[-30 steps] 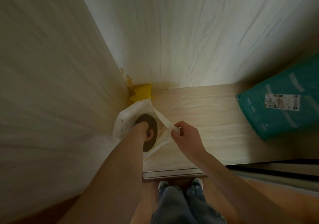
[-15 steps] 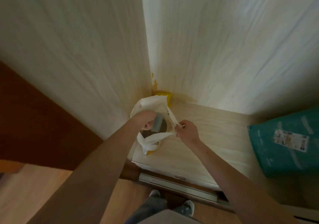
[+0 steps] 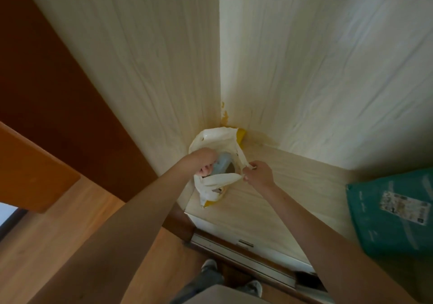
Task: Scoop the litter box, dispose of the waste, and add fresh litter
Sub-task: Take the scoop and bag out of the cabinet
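Pale wood-grain walls are seen meeting in a corner above a light shelf, and into that corner a white and yellow bag is tucked. The bag's mouth is held open by the right hand, whose fingers are pinched on its near rim just right of the opening. The left hand is curled around a pale grey-blue object inside the opening; what it is cannot be told. Well right of the bag, a teal package is laid on the shelf
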`<state>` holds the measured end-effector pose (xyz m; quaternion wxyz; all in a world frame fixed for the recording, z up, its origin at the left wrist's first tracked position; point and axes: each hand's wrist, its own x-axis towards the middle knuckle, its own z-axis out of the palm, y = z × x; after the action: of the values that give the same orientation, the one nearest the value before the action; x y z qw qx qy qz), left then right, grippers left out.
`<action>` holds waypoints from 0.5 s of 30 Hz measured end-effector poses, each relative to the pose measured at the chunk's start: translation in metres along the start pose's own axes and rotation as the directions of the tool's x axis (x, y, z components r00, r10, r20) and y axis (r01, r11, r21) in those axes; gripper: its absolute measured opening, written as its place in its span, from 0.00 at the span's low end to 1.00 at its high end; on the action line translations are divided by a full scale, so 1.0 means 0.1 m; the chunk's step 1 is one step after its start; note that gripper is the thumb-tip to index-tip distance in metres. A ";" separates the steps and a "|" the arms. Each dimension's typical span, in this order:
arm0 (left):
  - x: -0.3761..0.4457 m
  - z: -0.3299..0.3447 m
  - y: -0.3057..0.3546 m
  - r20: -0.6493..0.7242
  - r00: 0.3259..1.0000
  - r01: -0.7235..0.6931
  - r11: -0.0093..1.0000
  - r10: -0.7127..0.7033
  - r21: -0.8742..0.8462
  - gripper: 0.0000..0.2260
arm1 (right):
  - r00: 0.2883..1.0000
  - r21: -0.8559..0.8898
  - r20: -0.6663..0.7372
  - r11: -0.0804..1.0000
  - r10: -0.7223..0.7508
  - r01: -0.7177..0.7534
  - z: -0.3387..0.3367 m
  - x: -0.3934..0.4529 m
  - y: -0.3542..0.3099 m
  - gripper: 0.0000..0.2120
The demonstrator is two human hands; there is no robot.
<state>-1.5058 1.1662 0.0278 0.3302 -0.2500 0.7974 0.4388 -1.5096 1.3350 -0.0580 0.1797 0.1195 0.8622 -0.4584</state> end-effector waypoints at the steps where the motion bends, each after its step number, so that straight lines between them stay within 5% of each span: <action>1: 0.00 0.01 0.01 -0.074 0.996 -0.049 0.998 0.051 0.025 0.16 | 1.000 0.004 -0.009 1.000 -0.003 0.003 -0.01 -0.02 0.00 0.14; 4: -0.16 0.10 0.00 -0.274 0.930 -0.195 0.960 0.246 0.200 0.14 | 0.990 -0.052 -0.118 0.996 -0.071 0.065 -0.12 -0.13 -0.05 0.17; 6: -0.20 0.20 -0.07 -0.372 0.854 -0.275 0.922 0.364 0.273 0.07 | 0.979 0.037 -0.188 0.995 -0.085 0.094 -0.18 -0.20 -0.11 0.10; 10: -0.23 0.46 -0.05 -0.441 0.672 -0.390 0.790 0.595 0.473 0.13 | 0.992 0.516 0.105 0.849 0.064 -0.109 -0.30 -0.33 -0.38 0.12; 12: -0.24 0.59 0.01 -0.403 0.665 -0.399 0.755 0.629 0.521 0.18 | 0.968 0.602 0.246 0.776 0.042 -0.187 -0.38 -0.38 -0.48 0.14; 15: -0.15 0.80 0.02 -0.320 0.691 -0.395 0.710 0.648 0.583 0.21 | 0.959 0.701 0.281 0.679 0.014 -0.216 -0.44 -0.36 -0.49 0.10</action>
<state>-1.4727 1.2378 0.0089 0.0168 -0.0218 0.9732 0.2281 -1.5037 1.3426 0.0166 0.2548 0.1757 0.5707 -0.7606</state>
